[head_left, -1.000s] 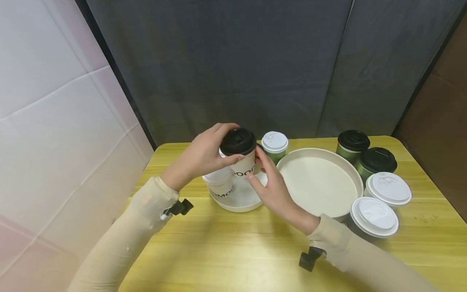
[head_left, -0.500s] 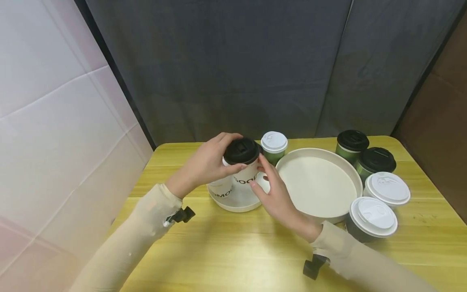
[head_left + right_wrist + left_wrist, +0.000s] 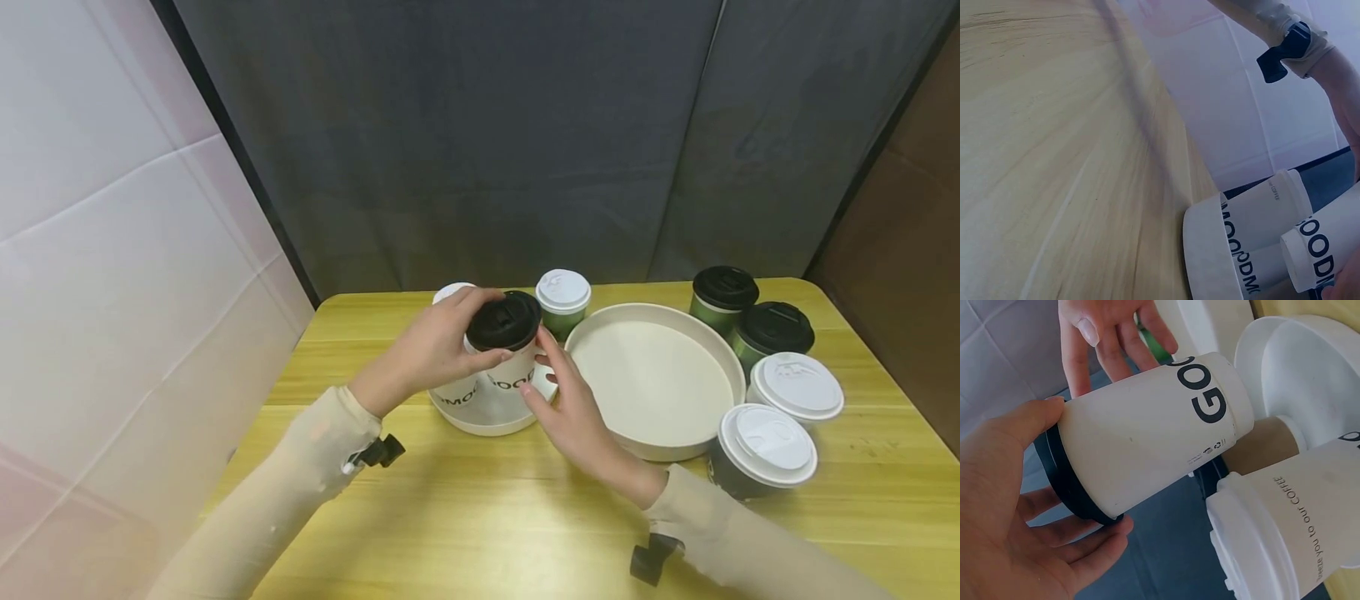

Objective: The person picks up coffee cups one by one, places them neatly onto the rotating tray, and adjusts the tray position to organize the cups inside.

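Observation:
My left hand (image 3: 442,342) grips a white paper coffee cup (image 3: 1141,437) by its black lid (image 3: 504,321), thumb in front and fingers around the far side. In the left wrist view the cup hangs over the small round white tray (image 3: 487,429), its base free below. My right hand (image 3: 573,417) lies against the cup's right side with fingers loosely extended, index fingertip near the lid's edge. A white-lidded paper cup (image 3: 1297,519) stands in the small tray, left of the held one. Beside it the left wrist view shows a brown cup (image 3: 1266,444), partly hidden.
A larger round cream tray (image 3: 652,383) sits right of the small one. Behind them stands a green cup with a white lid (image 3: 564,292). Along the right are green cups with black lids (image 3: 776,327) and white-lidded cups (image 3: 768,446). Another white lid (image 3: 452,290) shows behind my left hand.
The black-lidded cup has come down and slightly right over the small tray. Both hands have moved with it, and the white lid behind my left hand has come into view.

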{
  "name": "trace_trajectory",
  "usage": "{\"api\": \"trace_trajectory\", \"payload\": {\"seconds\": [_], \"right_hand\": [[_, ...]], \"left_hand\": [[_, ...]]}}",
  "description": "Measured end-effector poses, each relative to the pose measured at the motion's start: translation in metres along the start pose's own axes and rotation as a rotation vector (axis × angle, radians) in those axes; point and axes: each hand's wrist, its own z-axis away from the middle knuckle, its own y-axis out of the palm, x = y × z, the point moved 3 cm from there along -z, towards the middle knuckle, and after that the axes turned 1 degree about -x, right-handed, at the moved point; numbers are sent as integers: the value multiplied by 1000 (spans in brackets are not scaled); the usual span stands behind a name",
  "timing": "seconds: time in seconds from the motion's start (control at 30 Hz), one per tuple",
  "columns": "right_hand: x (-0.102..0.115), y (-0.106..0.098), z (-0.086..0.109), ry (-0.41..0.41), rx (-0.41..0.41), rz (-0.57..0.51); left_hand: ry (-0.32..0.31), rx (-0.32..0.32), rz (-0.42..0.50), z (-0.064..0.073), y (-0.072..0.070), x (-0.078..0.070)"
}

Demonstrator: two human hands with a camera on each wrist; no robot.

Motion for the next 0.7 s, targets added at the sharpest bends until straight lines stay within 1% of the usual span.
{"api": "trace_trajectory", "payload": {"seconds": [0.17, 0.47, 0.7], "right_hand": [[-4, 0, 4, 14, -4, -2], [-10, -1, 9, 40, 3, 3], [-14, 0, 13, 33, 4, -4]], "left_hand": [[1, 11, 15, 0, 5, 0], [-28, 30, 21, 3, 13, 0], [-41, 34, 22, 3, 18, 1]]}}
